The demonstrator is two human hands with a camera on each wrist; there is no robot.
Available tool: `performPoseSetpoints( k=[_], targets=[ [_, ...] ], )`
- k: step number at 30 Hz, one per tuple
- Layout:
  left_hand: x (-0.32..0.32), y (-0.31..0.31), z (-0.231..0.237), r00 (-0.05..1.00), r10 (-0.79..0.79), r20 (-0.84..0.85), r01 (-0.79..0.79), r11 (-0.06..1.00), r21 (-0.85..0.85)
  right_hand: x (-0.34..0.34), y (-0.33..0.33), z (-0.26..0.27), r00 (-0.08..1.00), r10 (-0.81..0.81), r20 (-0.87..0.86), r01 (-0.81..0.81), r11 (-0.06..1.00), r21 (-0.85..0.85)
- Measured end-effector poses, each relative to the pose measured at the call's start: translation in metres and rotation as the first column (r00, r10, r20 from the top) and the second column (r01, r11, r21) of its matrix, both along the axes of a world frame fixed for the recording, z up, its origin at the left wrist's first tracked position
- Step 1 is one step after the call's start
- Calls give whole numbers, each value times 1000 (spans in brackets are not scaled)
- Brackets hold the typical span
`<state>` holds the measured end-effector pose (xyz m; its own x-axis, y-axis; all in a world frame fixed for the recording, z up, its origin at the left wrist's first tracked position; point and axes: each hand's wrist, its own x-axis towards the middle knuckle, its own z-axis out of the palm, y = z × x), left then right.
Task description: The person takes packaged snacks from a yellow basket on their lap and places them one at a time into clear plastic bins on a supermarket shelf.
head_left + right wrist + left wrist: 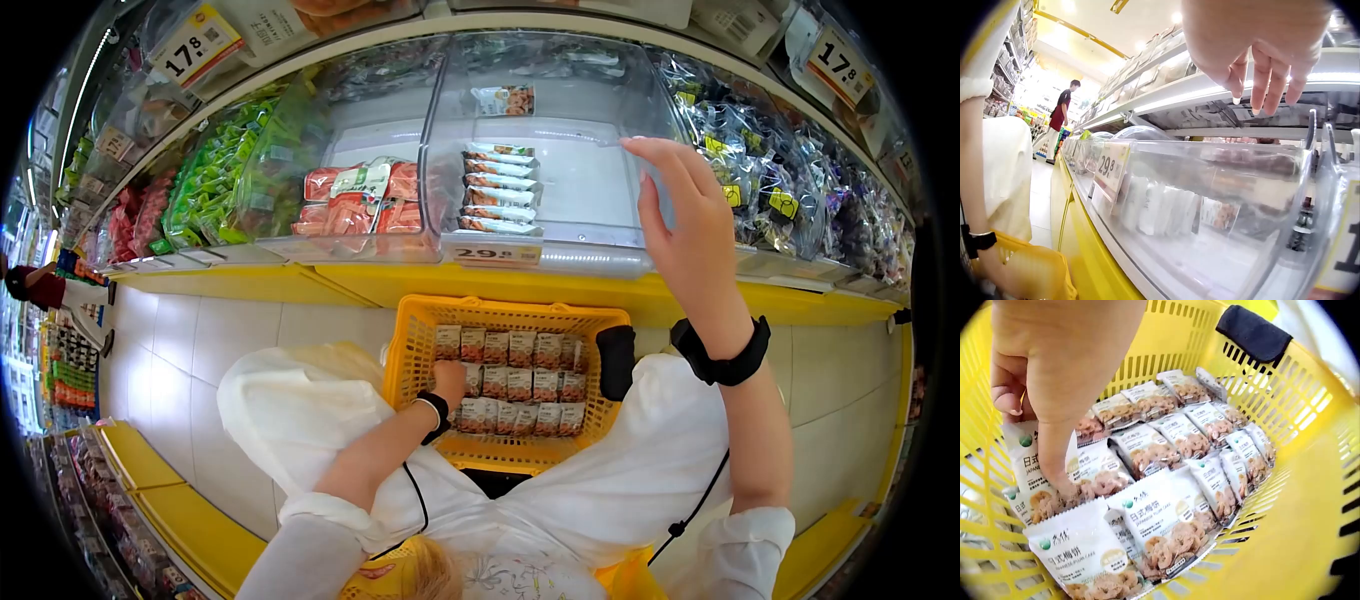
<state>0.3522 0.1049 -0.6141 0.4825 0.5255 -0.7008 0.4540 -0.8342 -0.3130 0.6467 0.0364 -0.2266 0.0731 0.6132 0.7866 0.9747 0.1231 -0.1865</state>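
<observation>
My left hand (450, 382) is down inside the yellow basket (480, 455) at its left side. In the left wrist view the hand (1066, 375) pinches a white plum cake packet (1025, 456), one finger across its front and others behind its top edge. Rows of similar packets (1166, 515) stand in the basket. Over the right part of a clear plastic bin, my right hand (690, 215) is raised with fingers loosely bent and nothing in them. A stack of packets (500, 190) lies in that bin (1222, 181), and a single packet (503, 100) lies farther back.
Red-packaged goods (362, 197) fill the front of the neighbouring bin, left of a clear divider. Green packets (215, 185) lie farther left, dark ones (765, 180) right. A price tag (497, 252) hangs on the bin's front. A person (1063, 115) stands down the aisle.
</observation>
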Motion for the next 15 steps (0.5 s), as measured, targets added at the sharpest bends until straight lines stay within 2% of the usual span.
performPoseSetpoints(
  k=[1,3,4,5,7,9,11,12,13,14,15],
  targets=[
    [4,0,8,1000,3,-2,-3,1000,2,-1,1,-1,1000,2,14,-2,1000,2],
    [11,1,22,990,-138,38,136,989,52,-5,0,-3,1000,9,30,-9,1000,4],
    [9,1,38,954,-177,240,158,982,99,-7,0,-3,999,18,37,-18,1000,3],
    [15,3,53,955,-166,244,148,985,94,-10,0,-3,999,30,45,-30,1000,-3],
    [39,8,130,930,-20,366,99,976,-196,-16,-2,-3,995,96,-1,-96,995,-32],
    [42,7,177,719,140,681,111,944,-311,-22,-5,0,987,156,-46,-159,985,-63],
    [41,12,229,456,263,850,274,868,-415,-30,-11,2,961,233,-150,-248,965,-85],
    [39,10,262,441,475,762,204,773,-600,-35,-13,1,961,231,-150,-247,965,-94],
    [37,8,291,410,657,633,141,640,-756,-40,-13,0,912,295,-285,-340,933,-122],
    [34,9,308,409,657,633,146,638,-756,-45,-14,0,841,344,-417,-431,892,-133],
    [29,11,321,362,652,666,148,665,-732,-50,-15,-1,844,342,-414,-428,894,-135]
  ],
)
